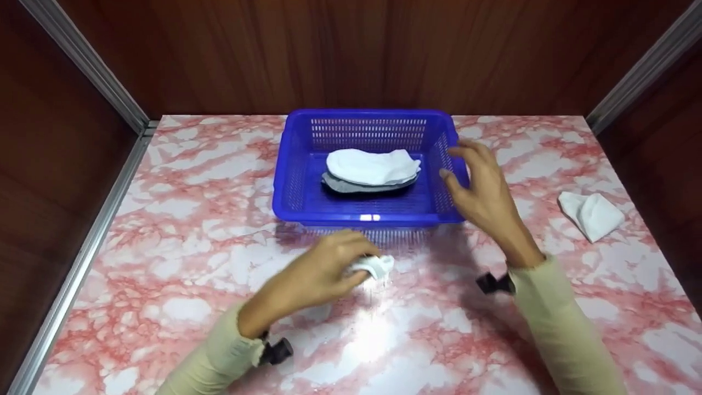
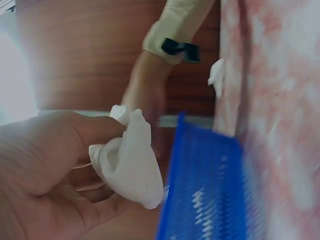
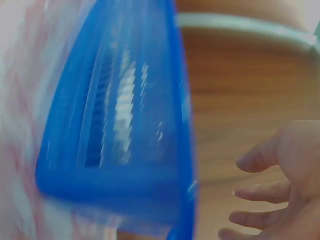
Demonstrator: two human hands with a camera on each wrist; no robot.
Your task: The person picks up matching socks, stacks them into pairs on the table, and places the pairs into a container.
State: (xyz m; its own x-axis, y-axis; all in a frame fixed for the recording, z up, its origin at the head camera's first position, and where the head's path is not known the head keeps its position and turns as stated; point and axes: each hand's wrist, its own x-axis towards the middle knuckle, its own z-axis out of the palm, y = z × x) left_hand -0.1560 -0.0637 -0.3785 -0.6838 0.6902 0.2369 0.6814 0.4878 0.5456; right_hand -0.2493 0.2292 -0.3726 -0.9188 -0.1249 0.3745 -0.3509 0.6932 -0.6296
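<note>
My left hand (image 1: 328, 264) pinches a bunched white sock (image 1: 379, 265) between thumb and fingers, in front of the blue plastic basket (image 1: 370, 218). In the left wrist view, the held sock (image 2: 131, 167) hangs folded beside the basket's wall. My right hand (image 1: 483, 186) is over the basket's right rim, its fingers apart and loosely bent, with nothing in them. Inside the basket a white sock (image 1: 373, 166) lies flat on top of grey and black ones (image 1: 351, 186).
A folded white piece of fabric (image 1: 592, 215) lies on the right part of the red-and-white marbled table (image 1: 181, 263). Dark wooden panels (image 1: 351, 55) enclose the back and sides, with metal strips (image 1: 88, 269) along the edges.
</note>
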